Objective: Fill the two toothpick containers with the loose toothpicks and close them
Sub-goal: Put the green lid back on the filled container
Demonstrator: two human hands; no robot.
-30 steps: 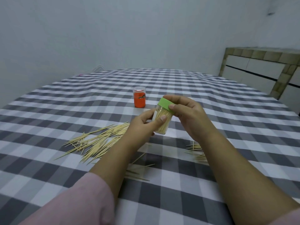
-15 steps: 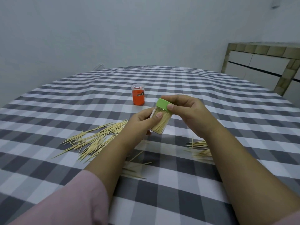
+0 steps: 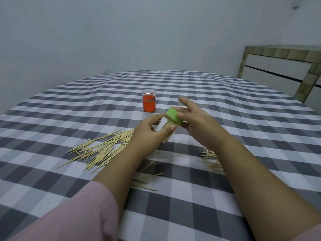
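Note:
My left hand point(image 3: 149, 136) grips a clear toothpick container point(image 3: 169, 125) with a white label, tilted to the right above the table and holding toothpicks. A green lid point(image 3: 173, 115) sits on its top. My right hand point(image 3: 199, 124) pinches that lid between the thumb and the fingers behind it, index finger stretched out. A second container point(image 3: 149, 103), orange with a clear lid, stands upright just beyond. A large pile of loose toothpicks point(image 3: 104, 148) lies to the left, a smaller bunch of toothpicks point(image 3: 210, 155) to the right, and a few toothpicks point(image 3: 145, 181) between my forearms.
Everything rests on a table with a grey and white checked cloth point(image 3: 225, 119). A tiled counter point(image 3: 281, 66) stands at the back right, and a plain wall rises behind the table.
The green-lidded container has tilted further to the right and sunk a little. My right hand has loosened its wrap on the lid, with the index finger now stretched out.

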